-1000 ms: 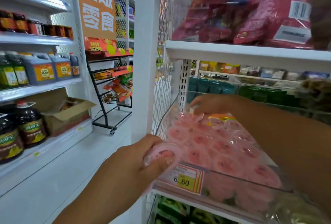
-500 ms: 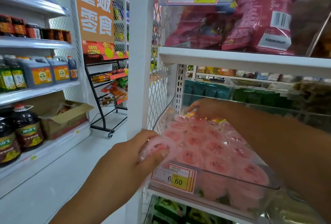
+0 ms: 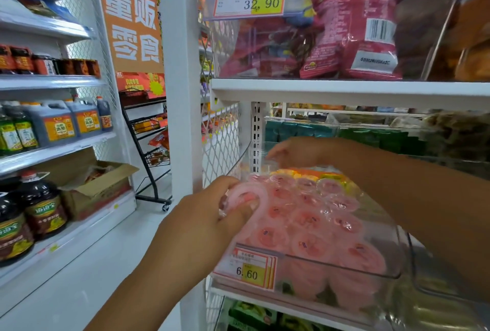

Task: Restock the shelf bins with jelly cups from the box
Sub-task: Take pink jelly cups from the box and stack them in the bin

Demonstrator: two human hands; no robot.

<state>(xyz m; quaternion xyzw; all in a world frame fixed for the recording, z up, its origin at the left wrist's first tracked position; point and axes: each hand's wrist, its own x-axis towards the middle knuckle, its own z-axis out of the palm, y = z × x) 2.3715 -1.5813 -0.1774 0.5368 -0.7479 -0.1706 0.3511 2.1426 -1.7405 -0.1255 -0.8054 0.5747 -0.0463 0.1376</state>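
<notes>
A clear plastic shelf bin [image 3: 352,268] on the middle shelf is packed with several pink jelly cups [image 3: 313,224]; yellow and orange ones show at its back. My left hand [image 3: 212,214] grips one pink jelly cup [image 3: 249,194] at the bin's front left corner, thumb across it. My right hand [image 3: 294,151] reaches over the cups to the bin's back left, palm down with fingers spread just above the cups; I cannot tell whether it touches them. The box is not in view.
A white upright post [image 3: 180,92] stands just left of the bin. The shelf above [image 3: 344,89] carries a bin of red snack bags. A price tag reading 6.60 [image 3: 246,271] hangs on the bin front. Left across the aisle are oil bottles and an open carton [image 3: 90,185].
The view has shifted slightly. My right hand has stayed at the bin's back left, fingers spreading a little. My left hand keeps the same cup at the front corner.
</notes>
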